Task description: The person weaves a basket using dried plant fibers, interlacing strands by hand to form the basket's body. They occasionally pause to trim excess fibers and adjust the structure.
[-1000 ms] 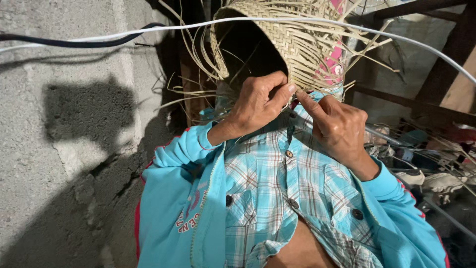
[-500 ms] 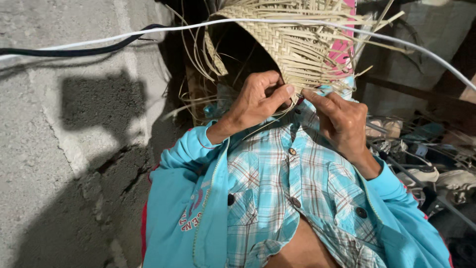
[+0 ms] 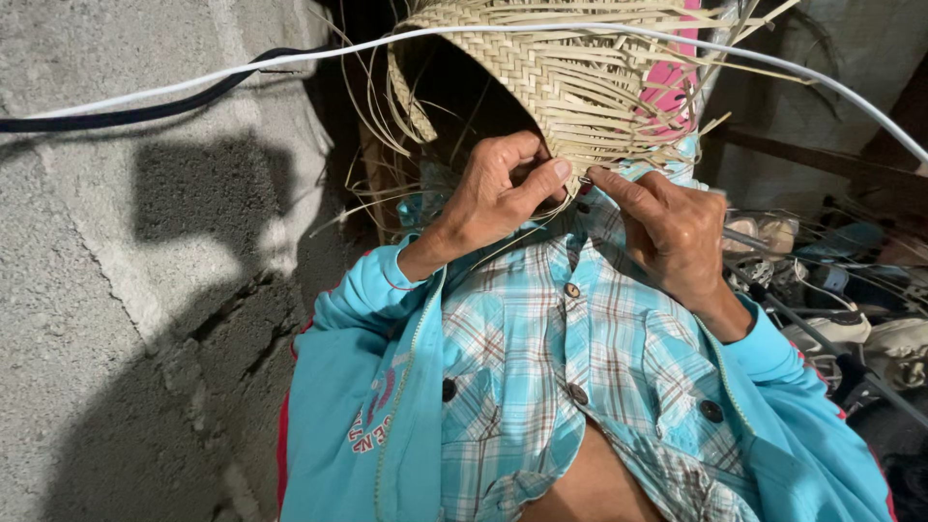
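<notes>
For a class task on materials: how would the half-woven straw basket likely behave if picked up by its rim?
The straw basket is probably light: thin flat strips with gaps. Its woven part likely holds shape, while the loose strands would flop. The left hand and right hand pinch its edge, suggesting it bends easily.

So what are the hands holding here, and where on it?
Both hands, left and right, pinch the loose lower edge of a half-woven straw basket.

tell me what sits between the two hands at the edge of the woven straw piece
In the head view, only loose straw strips at the woven straw piece's unfinished edge lie between the left hand and right hand; both hands pinch them just above the plaid shirt.
</notes>
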